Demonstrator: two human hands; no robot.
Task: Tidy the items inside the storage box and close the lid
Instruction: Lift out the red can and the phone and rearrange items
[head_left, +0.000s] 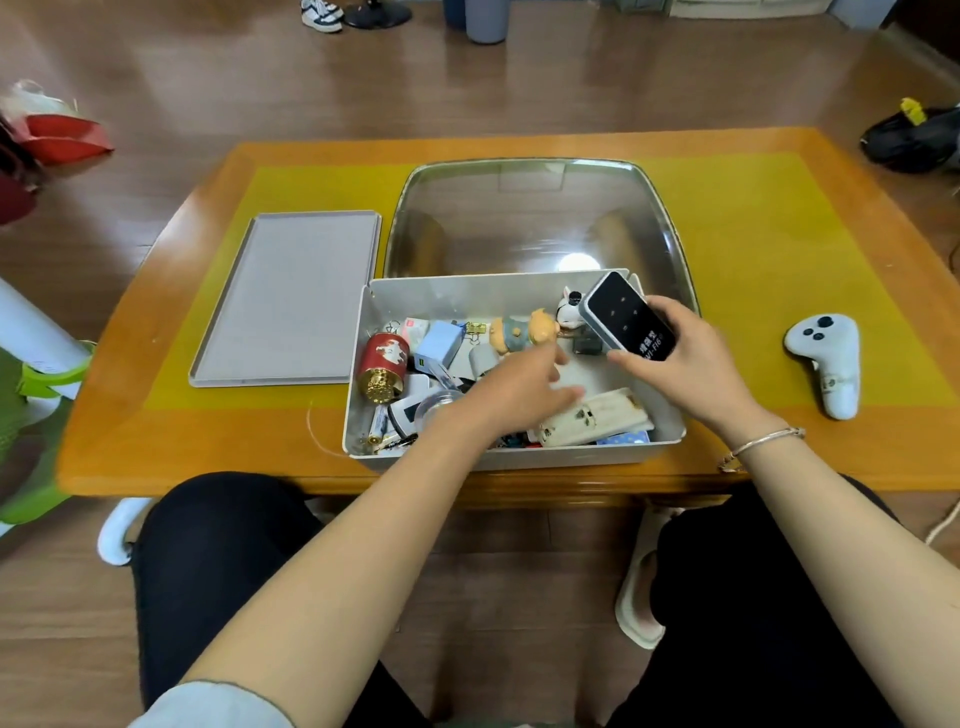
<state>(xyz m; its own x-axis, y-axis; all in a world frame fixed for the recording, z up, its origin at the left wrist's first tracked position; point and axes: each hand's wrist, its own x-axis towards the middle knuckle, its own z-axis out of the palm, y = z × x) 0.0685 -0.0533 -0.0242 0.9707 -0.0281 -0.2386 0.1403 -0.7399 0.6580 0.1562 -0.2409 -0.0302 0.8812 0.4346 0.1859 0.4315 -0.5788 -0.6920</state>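
black wifi device (628, 318) gripped by right hand (685, 358) above storage box (519, 457), left hand (519, 384) spread inside

Orange wooden table (156, 426) with yellow mat (753, 291), glossy wood-plank floor (218, 73), sneakers (322, 13) beyond

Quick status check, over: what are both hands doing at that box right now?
Right hand grips the black WiFi device above the storage box. Left hand open, reaching among the clutter. Lid off, lying left of the box.
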